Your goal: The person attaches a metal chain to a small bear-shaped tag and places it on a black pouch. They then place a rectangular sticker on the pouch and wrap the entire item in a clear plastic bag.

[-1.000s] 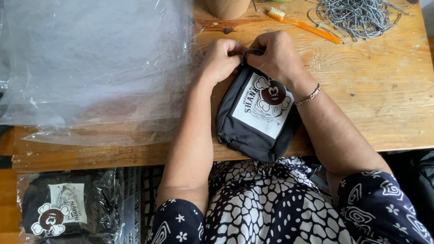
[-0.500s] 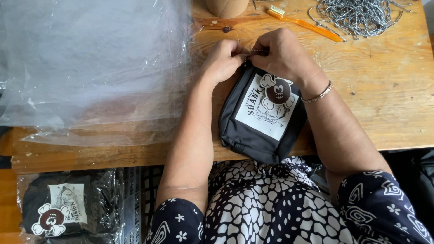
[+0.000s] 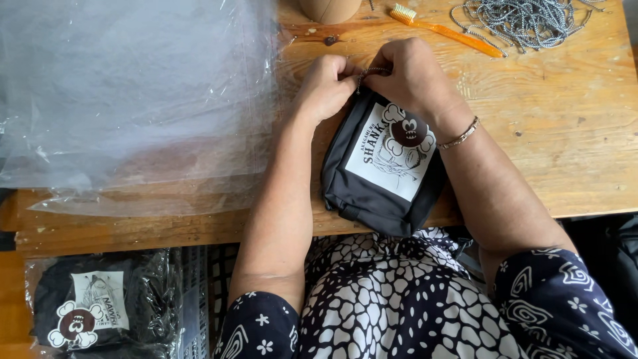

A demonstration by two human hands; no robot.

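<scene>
A small black pouch [image 3: 380, 173] with a white printed patch lies on the wooden table [image 3: 565, 133] at its near edge. My left hand [image 3: 327, 86] and my right hand [image 3: 409, 76] meet at the pouch's far top edge. Both pinch a thin grey-white cord [image 3: 369, 71] there, fingers curled tight. A thin bracelet [image 3: 460, 135] circles my right wrist.
A stack of clear plastic bags [image 3: 133, 100] covers the table's left side. A pile of grey cords [image 3: 531, 20] and an orange brush [image 3: 445, 30] lie at the far right. A bagged black pouch [image 3: 93, 309] rests below the table at lower left.
The pouch has shifted slightly toward me and to the right, turning a little. Both hands stay pinched at its top edge.
</scene>
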